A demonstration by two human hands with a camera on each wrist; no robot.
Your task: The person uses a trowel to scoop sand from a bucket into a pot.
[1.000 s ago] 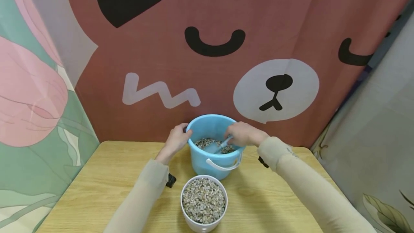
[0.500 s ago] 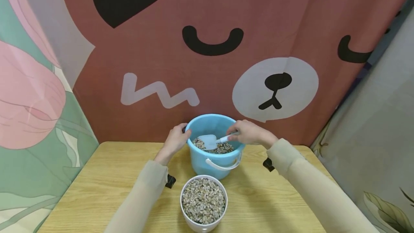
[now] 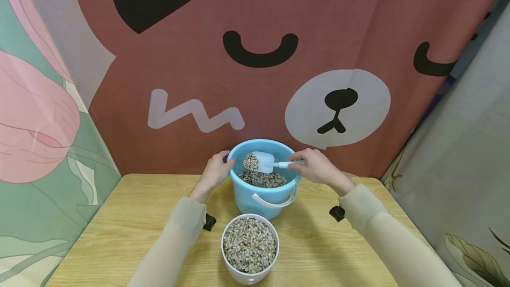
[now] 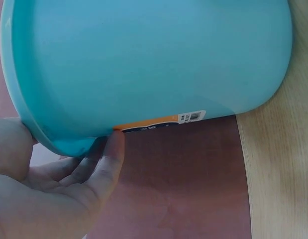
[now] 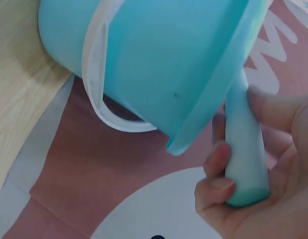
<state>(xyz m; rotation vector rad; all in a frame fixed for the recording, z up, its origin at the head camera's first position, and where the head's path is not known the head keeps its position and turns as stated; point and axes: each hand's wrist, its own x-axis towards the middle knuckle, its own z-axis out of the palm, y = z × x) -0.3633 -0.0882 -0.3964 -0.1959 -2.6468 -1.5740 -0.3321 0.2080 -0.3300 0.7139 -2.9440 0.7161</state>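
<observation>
A light blue bucket (image 3: 247,198) stands on the table, dark and pale gravel (image 3: 263,180) covering its bottom. With thumb and fingers my left hand (image 3: 214,172) grips its rim at the left; the left wrist view shows the fingers (image 4: 106,167) against the outer wall. My right hand (image 3: 318,168) holds a light blue toy shovel (image 3: 266,161) by its handle (image 5: 243,144), fingers curled round it. The shovel's blade is over the bucket opening, above the gravel, with a small heap of gravel at its left end. In front stands a white bucket (image 3: 236,274) filled with similar gravel.
The blue bucket's white carrying handle (image 3: 272,205) hangs down at its front right. A wooden table (image 3: 135,220) lies under both containers. Behind it hangs a brown curtain (image 3: 191,145) with a bear print, and printed curtains stand at both sides.
My right hand has drawn the shovel up out of the gravel and slightly to the right; its blade now carries gravel. My left hand stays on the rim. The white bucket keeps its place.
</observation>
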